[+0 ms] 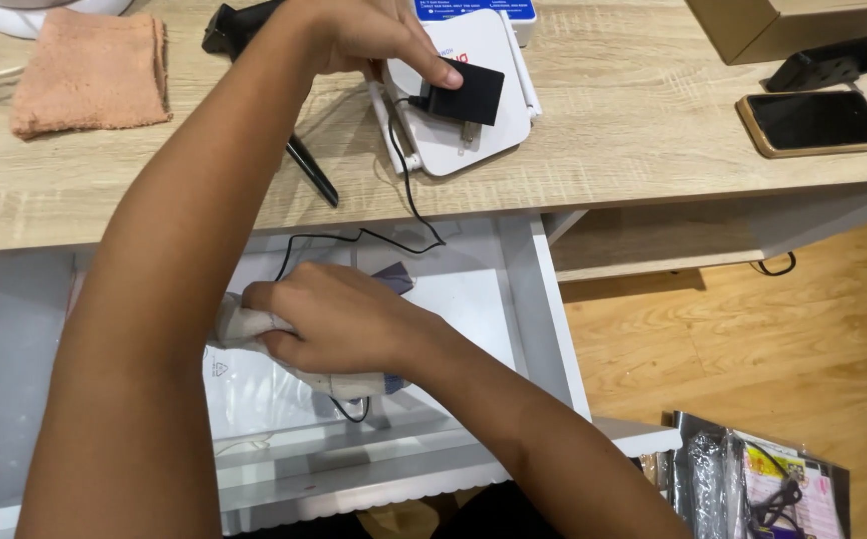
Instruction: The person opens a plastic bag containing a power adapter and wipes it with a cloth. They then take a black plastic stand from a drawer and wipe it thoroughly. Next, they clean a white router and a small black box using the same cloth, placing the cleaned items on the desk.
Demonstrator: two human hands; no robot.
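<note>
I'm pinning the black adapter [463,92] on the white router [458,100] at twelve o'clock with my left hand [374,35]; my right hand [339,319] is clenching a cloth [239,324] in the drawer [533,299].

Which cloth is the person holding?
The crumpled whitish cloth inside the open white drawer, gripped by the right hand. The folded peach-orange cloth lies untouched on the wooden desk's far left.

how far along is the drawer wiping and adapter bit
Done: drawer is pulled open. In hand: right hand presses a cloth on the drawer bottom; left hand holds the black adapter on the white router. Left: the black cable trails into the drawer.
</note>
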